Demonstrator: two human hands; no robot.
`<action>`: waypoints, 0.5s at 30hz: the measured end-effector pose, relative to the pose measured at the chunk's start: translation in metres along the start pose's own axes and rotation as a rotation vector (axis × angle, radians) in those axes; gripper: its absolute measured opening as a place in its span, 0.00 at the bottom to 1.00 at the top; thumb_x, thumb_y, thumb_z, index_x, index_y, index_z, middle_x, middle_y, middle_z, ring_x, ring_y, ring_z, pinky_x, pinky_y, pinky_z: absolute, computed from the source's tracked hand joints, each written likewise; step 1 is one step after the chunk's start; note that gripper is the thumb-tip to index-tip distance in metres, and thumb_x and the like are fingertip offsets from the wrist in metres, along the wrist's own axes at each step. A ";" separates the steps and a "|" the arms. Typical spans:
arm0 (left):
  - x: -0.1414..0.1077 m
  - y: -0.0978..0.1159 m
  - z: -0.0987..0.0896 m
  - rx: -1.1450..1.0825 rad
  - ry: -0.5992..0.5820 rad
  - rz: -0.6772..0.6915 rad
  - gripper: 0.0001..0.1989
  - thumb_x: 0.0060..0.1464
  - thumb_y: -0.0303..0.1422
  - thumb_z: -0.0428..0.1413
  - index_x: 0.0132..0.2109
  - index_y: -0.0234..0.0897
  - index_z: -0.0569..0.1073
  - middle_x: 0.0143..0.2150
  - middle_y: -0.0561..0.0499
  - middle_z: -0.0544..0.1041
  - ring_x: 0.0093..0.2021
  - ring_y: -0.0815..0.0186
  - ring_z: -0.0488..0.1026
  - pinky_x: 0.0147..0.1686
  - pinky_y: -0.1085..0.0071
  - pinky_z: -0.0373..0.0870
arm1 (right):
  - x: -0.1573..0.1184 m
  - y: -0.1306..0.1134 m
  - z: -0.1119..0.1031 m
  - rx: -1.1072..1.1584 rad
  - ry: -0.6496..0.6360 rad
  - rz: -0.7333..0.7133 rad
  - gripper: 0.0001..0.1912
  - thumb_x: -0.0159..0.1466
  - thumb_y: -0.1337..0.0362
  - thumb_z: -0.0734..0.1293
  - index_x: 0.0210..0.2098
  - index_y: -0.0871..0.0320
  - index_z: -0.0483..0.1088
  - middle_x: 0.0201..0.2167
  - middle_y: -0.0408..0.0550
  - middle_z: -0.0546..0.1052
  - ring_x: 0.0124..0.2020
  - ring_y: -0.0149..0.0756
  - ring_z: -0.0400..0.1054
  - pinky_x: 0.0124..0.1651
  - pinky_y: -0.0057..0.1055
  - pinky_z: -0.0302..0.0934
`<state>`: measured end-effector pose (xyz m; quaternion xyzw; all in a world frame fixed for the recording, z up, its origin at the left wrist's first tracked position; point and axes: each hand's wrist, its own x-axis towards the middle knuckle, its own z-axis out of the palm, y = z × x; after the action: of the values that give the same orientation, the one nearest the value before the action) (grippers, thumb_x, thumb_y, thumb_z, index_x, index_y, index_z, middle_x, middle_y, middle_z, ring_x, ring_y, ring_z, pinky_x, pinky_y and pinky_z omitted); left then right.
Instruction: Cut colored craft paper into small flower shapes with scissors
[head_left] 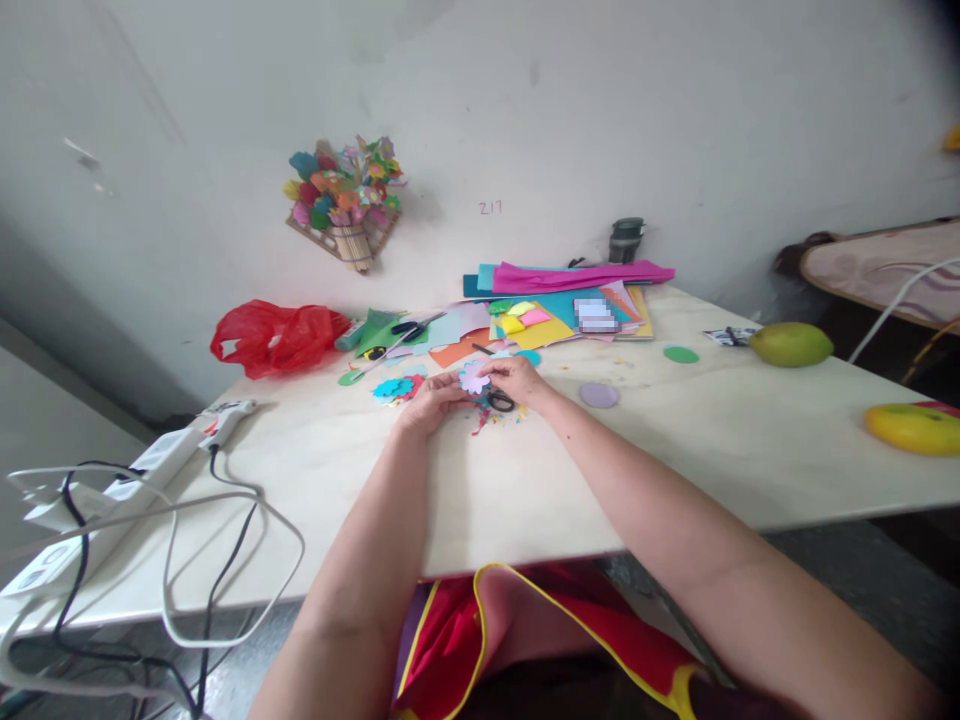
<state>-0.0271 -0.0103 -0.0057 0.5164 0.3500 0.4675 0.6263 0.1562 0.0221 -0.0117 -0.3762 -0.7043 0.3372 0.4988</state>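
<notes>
Between my two hands is a small pale lilac paper flower (pixel 474 377) with a scalloped edge. My left hand (pixel 436 398) pinches its left side, and my right hand (pixel 516 380) pinches its right side. Just below my right fingers lie scissors with black handles (pixel 501 401), their blades hidden. Small coloured paper scraps (pixel 480 422) are scattered under my hands. Beside my left hand sits a pile of blue paper flowers (pixel 393 389) with some red. A lilac paper circle (pixel 599 396) lies right of my right hand, and a green paper circle (pixel 681 354) farther off.
Coloured sheets (pixel 555 325) and a magenta roll (pixel 585 276) lie along the wall. A red plastic bag (pixel 274 338) stands back left. A power strip (pixel 112 510) with loose cables covers the left edge. Mangoes (pixel 792 345) lie at right; a paper bouquet (pixel 349 195) hangs above.
</notes>
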 end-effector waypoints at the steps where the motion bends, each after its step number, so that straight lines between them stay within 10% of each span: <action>1: 0.000 0.000 0.001 0.004 0.015 0.003 0.14 0.35 0.25 0.65 0.34 0.31 0.75 0.29 0.48 0.78 0.32 0.62 0.78 0.35 0.68 0.75 | 0.000 0.000 0.000 0.009 -0.002 0.011 0.15 0.52 0.78 0.63 0.26 0.57 0.78 0.29 0.44 0.79 0.29 0.30 0.71 0.35 0.26 0.64; 15: 0.001 -0.002 0.001 -0.029 0.054 -0.012 0.12 0.34 0.24 0.66 0.29 0.32 0.73 0.27 0.50 0.77 0.30 0.64 0.77 0.33 0.70 0.74 | -0.002 -0.003 0.002 0.077 -0.013 0.089 0.15 0.52 0.78 0.60 0.26 0.59 0.77 0.29 0.44 0.78 0.22 0.27 0.67 0.29 0.25 0.64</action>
<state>-0.0255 -0.0093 -0.0071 0.4923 0.3631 0.4823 0.6270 0.1542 0.0184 -0.0103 -0.3853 -0.6766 0.3885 0.4928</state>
